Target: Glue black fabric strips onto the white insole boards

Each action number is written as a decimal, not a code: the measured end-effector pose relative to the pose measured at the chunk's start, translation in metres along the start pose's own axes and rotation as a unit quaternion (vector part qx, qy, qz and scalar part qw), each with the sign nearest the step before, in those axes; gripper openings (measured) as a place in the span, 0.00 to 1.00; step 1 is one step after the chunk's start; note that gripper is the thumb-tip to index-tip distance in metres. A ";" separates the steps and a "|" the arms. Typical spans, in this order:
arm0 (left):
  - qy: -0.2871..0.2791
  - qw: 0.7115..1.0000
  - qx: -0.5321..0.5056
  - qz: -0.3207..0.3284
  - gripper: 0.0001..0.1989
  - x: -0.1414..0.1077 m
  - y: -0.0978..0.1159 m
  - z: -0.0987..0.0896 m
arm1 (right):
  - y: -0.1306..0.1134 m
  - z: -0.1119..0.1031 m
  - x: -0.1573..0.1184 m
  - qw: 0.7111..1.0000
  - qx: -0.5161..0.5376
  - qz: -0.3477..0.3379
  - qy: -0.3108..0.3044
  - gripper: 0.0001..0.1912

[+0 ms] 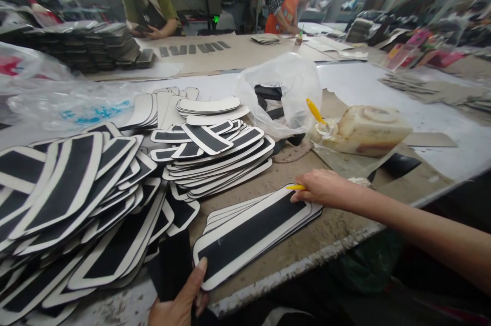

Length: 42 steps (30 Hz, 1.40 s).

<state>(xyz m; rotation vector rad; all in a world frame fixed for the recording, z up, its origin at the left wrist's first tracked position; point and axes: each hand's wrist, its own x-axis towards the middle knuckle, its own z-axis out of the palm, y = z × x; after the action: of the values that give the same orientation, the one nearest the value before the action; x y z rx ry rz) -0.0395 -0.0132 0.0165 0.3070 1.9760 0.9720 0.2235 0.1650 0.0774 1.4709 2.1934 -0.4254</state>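
A long panel [245, 236] with a black middle and white border lies slanted on top of a few similar panels at the table's front edge. My right hand [318, 188] is closed around a yellow tool [295, 187] over the panel's far right end. Only a short piece of the tool sticks out, so its kind is unclear. Down at the near left corner, my left hand [178, 295] has its thumb against the panel's edge. A black strip of sheet material [171, 264] appears gripped in that hand, whose lower fingers are partly hidden.
Piles of black-and-white panels [72, 183] spread over the left, with another stack [222, 167] at centre. Behind stand an open plastic bag [284, 96] and a stained plastic container [372, 129] with a yellow-handled tool [315, 111] at its mouth. Two people work across the table.
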 end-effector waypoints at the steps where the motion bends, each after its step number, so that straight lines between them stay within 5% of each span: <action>1: 0.002 1.000 -0.025 -0.001 0.25 -0.001 0.001 0.002 | 0.003 -0.001 -0.002 1.000 0.025 -0.005 0.002 0.18; 15: -0.058 0.974 -0.216 0.026 0.21 -0.004 -0.004 0.006 | 0.011 0.024 -0.010 0.984 0.144 -0.001 0.102 0.17; 20: -0.055 0.965 -0.253 0.040 0.16 -0.012 -0.005 -0.004 | 0.009 0.026 -0.019 0.953 0.269 0.007 0.143 0.18; 24: -0.090 0.955 -0.276 0.052 0.18 -0.024 -0.001 -0.013 | 0.005 0.032 -0.036 0.922 0.367 0.034 0.120 0.20; 42: -0.043 0.960 -0.266 0.077 0.18 -0.050 -0.013 -0.013 | -0.005 0.047 -0.071 0.948 0.276 -0.053 0.148 0.15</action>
<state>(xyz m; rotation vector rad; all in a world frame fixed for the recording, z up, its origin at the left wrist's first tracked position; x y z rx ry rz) -0.0190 -0.0555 0.0415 0.1941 1.5537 1.5174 0.2516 0.0845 0.0756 1.7952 2.5282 -0.9783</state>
